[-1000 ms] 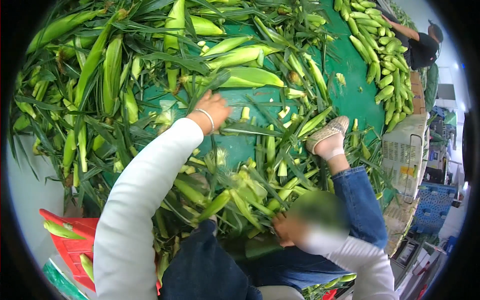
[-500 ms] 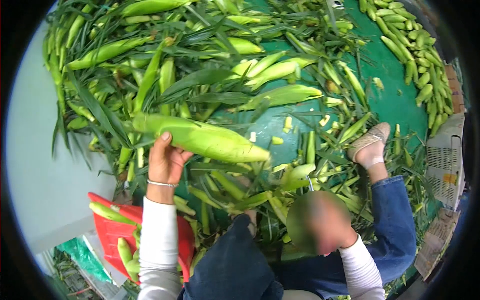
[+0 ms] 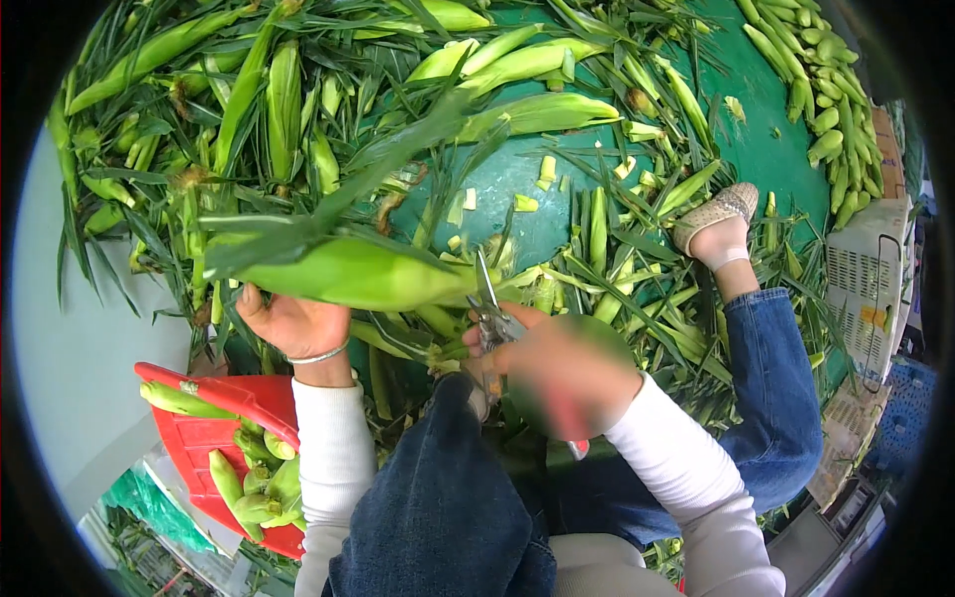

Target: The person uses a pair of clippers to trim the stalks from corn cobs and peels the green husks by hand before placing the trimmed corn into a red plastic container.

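Observation:
A green ear of corn in its husk, with long leaves trailing over it, lies across my left hand. That hand holds it from below, near its left part. My right hand, partly blurred, grips a pair of pruning shears with red handles. The shears' blades are apart, and one points up beside the narrow right end of the ear. Whether the blades touch the corn I cannot tell. Cut stalk pieces lie on the green floor beyond.
Heaped corn and leaves cover the far left. More ears are piled at the far right. A red basket with trimmed ears stands by my left forearm. White crates line the right side. My shoe rests among the leaves.
My right hand has come in from the lower right with the shears, up to the corn's right end. The left hand and ear have shifted left, and a long leaf now lies over the ear.

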